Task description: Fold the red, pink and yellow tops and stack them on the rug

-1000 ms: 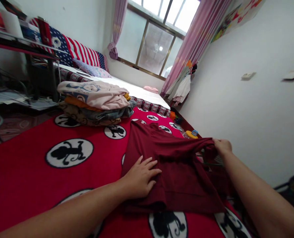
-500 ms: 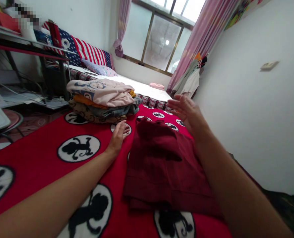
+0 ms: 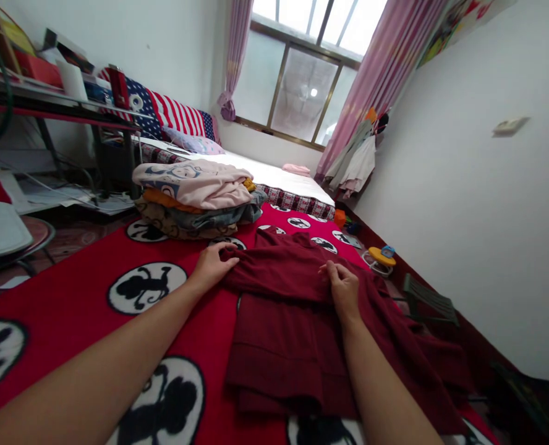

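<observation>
A maroon long-sleeved top (image 3: 293, 334) lies spread over the red blanket (image 3: 84, 340) with its dark monkey prints in white circles. One of its sleeves is laid crosswise over the body. My left hand (image 3: 213, 264) is closed on the end of that sleeve, at the garment's left side. My right hand (image 3: 343, 285) is pinched on the cloth near the sleeve's other end. The second sleeve stretches away on the right, partly behind my right forearm. Just beyond my left hand sits a pile of folded clothes (image 3: 200, 198), a pale pink printed one on top.
Behind stands a bed with a white sheet (image 3: 237, 162). A cluttered desk (image 3: 61, 111) and a stool (image 3: 5, 238) are at left. Along the right wall are a yellow stool (image 3: 382, 256) and a green chair (image 3: 429, 300). Clothes (image 3: 355, 157) hang by the curtain.
My right hand has come down from the air onto the maroon top, and my left has taken the sleeve end. The sleeve now lies across the body. The view has tilted slightly.
</observation>
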`<move>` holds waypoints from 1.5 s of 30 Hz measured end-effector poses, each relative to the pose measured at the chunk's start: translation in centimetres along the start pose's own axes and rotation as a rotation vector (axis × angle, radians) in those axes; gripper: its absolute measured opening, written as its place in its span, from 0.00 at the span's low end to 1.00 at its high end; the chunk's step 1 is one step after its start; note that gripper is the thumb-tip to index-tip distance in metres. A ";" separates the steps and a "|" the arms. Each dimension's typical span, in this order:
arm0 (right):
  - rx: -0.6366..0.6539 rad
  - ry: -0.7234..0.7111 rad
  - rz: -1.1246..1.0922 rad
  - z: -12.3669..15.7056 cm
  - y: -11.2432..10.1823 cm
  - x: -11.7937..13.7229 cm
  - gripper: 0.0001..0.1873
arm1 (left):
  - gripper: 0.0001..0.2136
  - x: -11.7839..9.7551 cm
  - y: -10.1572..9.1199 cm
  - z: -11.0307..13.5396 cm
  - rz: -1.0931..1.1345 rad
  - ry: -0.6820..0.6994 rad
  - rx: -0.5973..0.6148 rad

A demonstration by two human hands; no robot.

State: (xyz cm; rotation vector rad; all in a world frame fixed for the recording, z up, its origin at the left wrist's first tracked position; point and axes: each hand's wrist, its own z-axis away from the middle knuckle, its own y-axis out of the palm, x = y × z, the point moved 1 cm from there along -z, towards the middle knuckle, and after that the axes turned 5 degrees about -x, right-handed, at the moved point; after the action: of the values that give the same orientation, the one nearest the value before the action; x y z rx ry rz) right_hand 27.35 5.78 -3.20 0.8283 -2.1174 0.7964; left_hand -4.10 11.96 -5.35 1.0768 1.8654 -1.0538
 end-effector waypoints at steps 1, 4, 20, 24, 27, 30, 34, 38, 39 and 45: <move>0.013 0.018 -0.013 0.0 -0.1 0.2 0.26 | 0.15 0.1 -0.2 -0.2 0.058 -0.022 -0.008; 0.066 0.042 -0.040 0.2 -0.2 0.5 0.25 | 0.17 0.2 -0.8 -0.5 0.229 -0.083 -0.051; 0.504 -0.064 -0.043 2.0 1.8 2.9 0.16 | 0.13 -0.4 -4.3 -2.6 0.835 -0.393 -0.220; 0.695 -0.330 0.153 4.1 3.7 4.9 0.12 | 0.10 -0.7 -4.1 -2.5 0.848 -0.388 -0.192; 0.638 -0.354 0.140 4.8 5.0 5.4 0.13 | 0.10 -0.9 -4.0 -2.1 0.840 -0.358 -0.179; 0.478 -0.235 -0.033 4.5 5.5 4.8 0.16 | 0.12 -1.7 -3.7 -1.8 0.813 -0.314 -0.177; 0.278 0.011 -0.292 3.3 4.9 3.4 0.22 | 0.17 -5.0 -1.6 -1.6 0.780 -0.167 -0.137; 0.149 0.265 -0.557 2.2 3.7 1.9 0.31 | 0.25 -10.6 3.6 -1.5 0.795 0.013 0.169; 0.116 0.319 -0.606 1.9 3.3 1.4 0.32 | 0.27 -11.7 5.1 -1.5 0.820 0.030 0.298; -0.039 0.484 -0.585 0.2 2.4 -1.8 0.32 | 0.22 -9.4 9.9 -0.6 0.484 0.073 0.321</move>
State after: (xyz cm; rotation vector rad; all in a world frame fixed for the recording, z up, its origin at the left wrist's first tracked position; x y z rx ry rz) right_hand 26.49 7.62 -5.34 1.0409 -1.3605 0.5619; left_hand 8.38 12.75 0.17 1.6697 1.4026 -1.0474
